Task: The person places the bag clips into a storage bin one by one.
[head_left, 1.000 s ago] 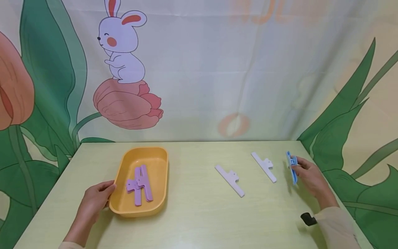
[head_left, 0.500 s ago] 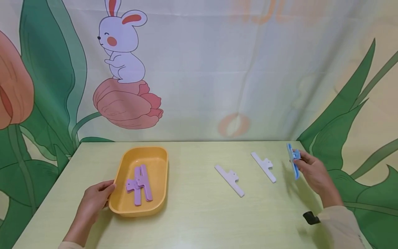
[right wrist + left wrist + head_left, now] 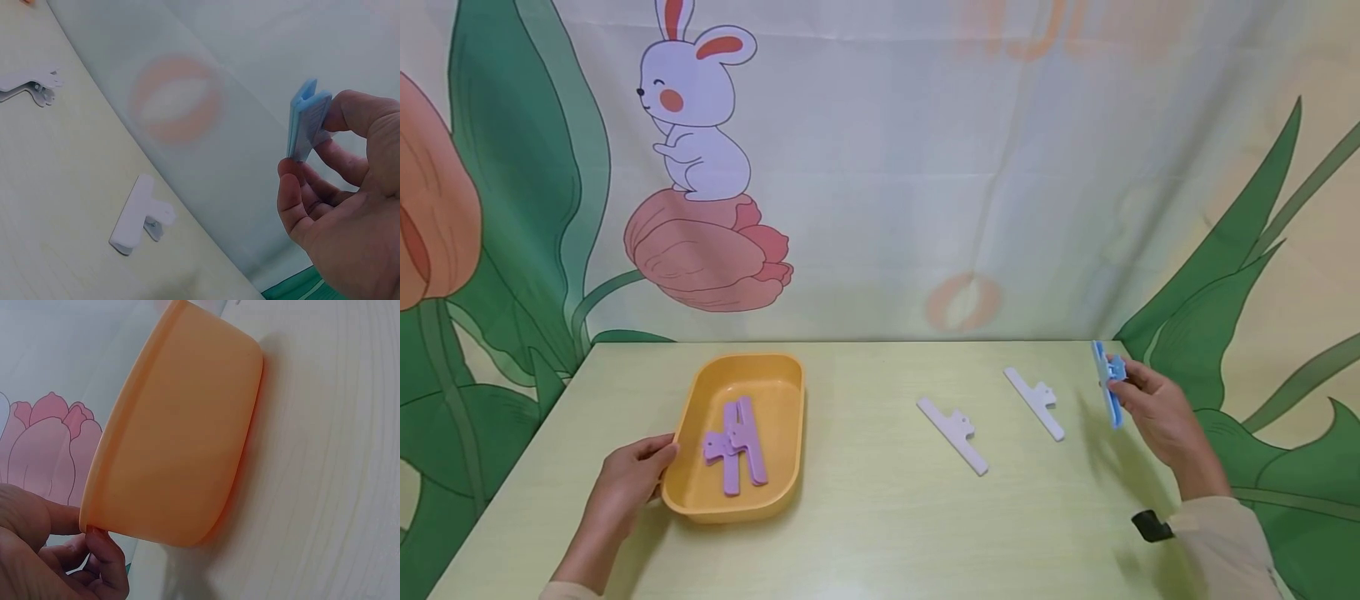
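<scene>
My left hand (image 3: pixel 628 479) pinches the near left rim of a yellow-orange plastic tray (image 3: pixel 784 492), thumb over the rim; the left wrist view shows the tray's outer wall (image 3: pixel 175 431) on the table. Two purple bag clips (image 3: pixel 732 467) (image 3: pixel 752 450) lie in the tray, one partly over the other. At the right, above the table's far corner, my right hand (image 3: pixel 1165 417) holds a blue bag clip (image 3: pixel 1107 385) between thumb and fingers. Two pale lilac-white clips, a nearer one (image 3: pixel 953 435) and a farther one (image 3: pixel 1034 404), lie on the table to its left.
The pale wooden table (image 3: pixel 865 533) ends at a printed cloth backdrop (image 3: pixel 865 208) with a rabbit and tulips. A small black object (image 3: pixel 1151 526) sits by the right sleeve (image 3: pixel 1221 533).
My right hand has lifted the blue clip up and slightly right, away from the table, slowing in the last half second. The left hand, tray and other clips stay put.
</scene>
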